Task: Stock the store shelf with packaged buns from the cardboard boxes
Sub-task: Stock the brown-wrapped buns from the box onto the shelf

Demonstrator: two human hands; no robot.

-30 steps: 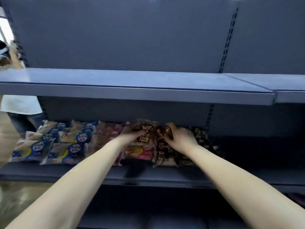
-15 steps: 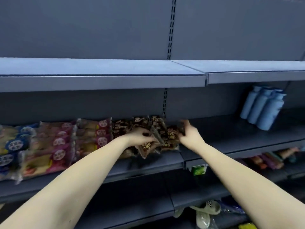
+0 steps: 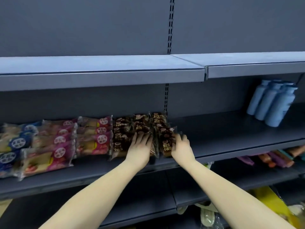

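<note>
Brown packaged buns (image 3: 121, 129) lie in rows on the grey middle shelf (image 3: 231, 134), right of pink bun packs (image 3: 94, 138) and blue bun packs (image 3: 14, 142). My left hand (image 3: 140, 148) rests flat, fingers straight, on the middle brown row. My right hand (image 3: 181, 147) touches the right edge of the front brown pack (image 3: 166, 147) in the rightmost row; its fingers look loosely bent against the pack's side. No cardboard box is in view.
The upper shelf (image 3: 102, 75) hangs just above my hands. Blue bottles (image 3: 272, 103) stand at the far right of the middle shelf. Coloured packets (image 3: 272, 158) lie on the lower right shelf. A yellow bag (image 3: 272, 204) and a slipper (image 3: 207, 215) sit low down.
The view has swung right and closer. Both hands came down from gripping brown packs to lying on and against the front of the rows, which now look lined up.
</note>
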